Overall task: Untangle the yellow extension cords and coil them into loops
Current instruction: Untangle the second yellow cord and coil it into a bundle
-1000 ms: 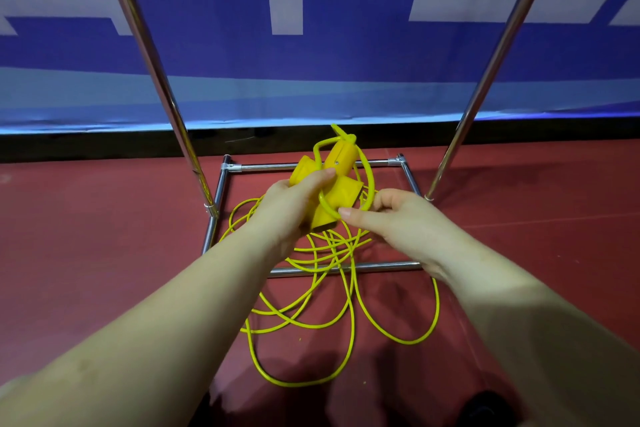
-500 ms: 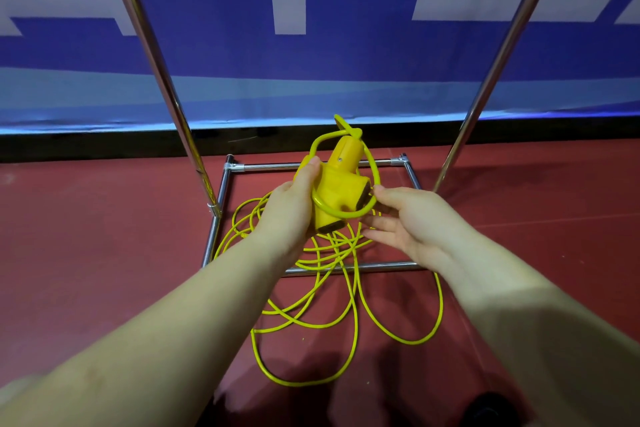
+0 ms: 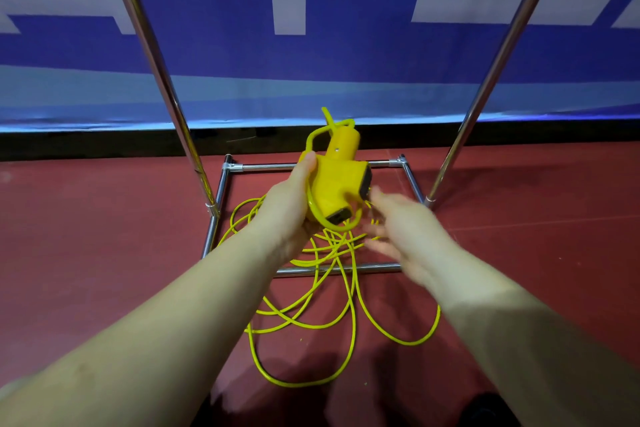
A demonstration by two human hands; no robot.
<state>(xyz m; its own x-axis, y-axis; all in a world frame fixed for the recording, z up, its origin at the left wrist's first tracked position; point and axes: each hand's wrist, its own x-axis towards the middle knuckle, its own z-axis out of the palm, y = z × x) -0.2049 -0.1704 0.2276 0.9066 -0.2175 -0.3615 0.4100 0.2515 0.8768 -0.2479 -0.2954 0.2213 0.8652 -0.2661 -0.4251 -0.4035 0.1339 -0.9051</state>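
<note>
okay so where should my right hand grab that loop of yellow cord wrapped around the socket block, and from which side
Judging by its pose, pinch the cord loop at its lowest bend, just below the socket block, coming in from the right. There it hangs clear of the block, and the left hand covers the other side.
</note>
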